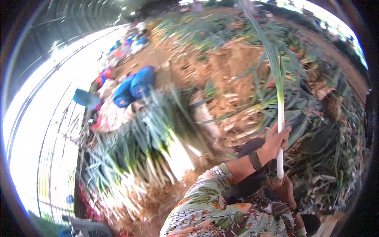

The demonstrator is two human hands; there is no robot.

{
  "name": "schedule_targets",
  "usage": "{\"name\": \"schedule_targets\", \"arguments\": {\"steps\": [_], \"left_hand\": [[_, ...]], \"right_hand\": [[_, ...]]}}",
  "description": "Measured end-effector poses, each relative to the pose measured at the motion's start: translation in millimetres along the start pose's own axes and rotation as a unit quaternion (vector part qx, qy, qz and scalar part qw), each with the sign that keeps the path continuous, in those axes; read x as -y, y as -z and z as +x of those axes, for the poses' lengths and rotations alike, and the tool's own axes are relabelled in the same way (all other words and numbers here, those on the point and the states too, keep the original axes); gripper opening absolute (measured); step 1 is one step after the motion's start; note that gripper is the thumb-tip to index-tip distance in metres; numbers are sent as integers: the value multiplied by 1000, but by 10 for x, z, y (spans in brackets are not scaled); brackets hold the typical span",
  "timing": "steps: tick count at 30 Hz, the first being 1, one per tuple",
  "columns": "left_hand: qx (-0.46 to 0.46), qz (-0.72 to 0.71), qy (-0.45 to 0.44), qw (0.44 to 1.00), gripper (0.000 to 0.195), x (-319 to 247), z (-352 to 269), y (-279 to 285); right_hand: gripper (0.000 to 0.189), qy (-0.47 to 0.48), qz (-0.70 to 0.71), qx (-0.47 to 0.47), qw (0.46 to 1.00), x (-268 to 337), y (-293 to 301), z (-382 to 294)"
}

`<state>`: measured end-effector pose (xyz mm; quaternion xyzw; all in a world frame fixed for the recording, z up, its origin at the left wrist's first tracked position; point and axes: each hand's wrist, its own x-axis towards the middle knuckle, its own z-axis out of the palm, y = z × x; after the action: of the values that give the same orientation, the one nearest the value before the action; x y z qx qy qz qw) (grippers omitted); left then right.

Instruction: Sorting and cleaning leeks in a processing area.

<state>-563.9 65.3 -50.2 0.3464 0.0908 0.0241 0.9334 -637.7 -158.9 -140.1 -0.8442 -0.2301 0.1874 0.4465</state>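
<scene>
My left hand [276, 139] is closed around the white stem of a long leek [280, 118], which stands nearly upright with its green leaves at the top. Just below the leek's root end is my right hand [285, 189], at the roots; its fingers are blurred and partly hidden. To the left, a long row of leeks [148, 160] leans together, white stems and brown roots towards me. More leeks with green leaves [299, 100] lie piled beyond and to the right of my hands.
Two blue rolled bundles [133, 86] lie behind the leek row, near a teal container [86, 98]. Brown soil [231, 68] with scattered leaves spreads ahead. Cut leaves and debris [322, 171] cover the ground at right. A barred side wall [47, 154] runs along the left.
</scene>
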Motion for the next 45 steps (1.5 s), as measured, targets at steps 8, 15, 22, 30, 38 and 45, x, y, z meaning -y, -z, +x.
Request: {"name": "schedule_targets", "arguments": {"steps": [8, 15, 22, 30, 38, 45], "left_hand": [[-161, 82, -245, 952, 31, -2561, -1746, 1939], [-426, 57, -318, 845, 38, -3480, -4323, 5218], [-715, 544, 245, 364, 42, -2646, -6453, 6841], [-604, 605, -98, 509, 40, -2492, -2512, 5675], [-23, 402, -219, 889, 31, -1511, 631, 1957], [114, 421, -68, 897, 26, 560, 1957, 440]], "right_hand": [[21, -47, -39, 6, 998, -593, -319, 181], [32, -12, -165, -45, 985, -1854, -305, 451], [40, -120, -141, 94, 978, -1511, -892, 690], [34, -50, -302, 102, 947, -2307, -645, 856], [25, -203, -330, -19, 922, -3597, -430, 709], [34, -376, 92, -184, 903, -4296, -29, 1413]]}}
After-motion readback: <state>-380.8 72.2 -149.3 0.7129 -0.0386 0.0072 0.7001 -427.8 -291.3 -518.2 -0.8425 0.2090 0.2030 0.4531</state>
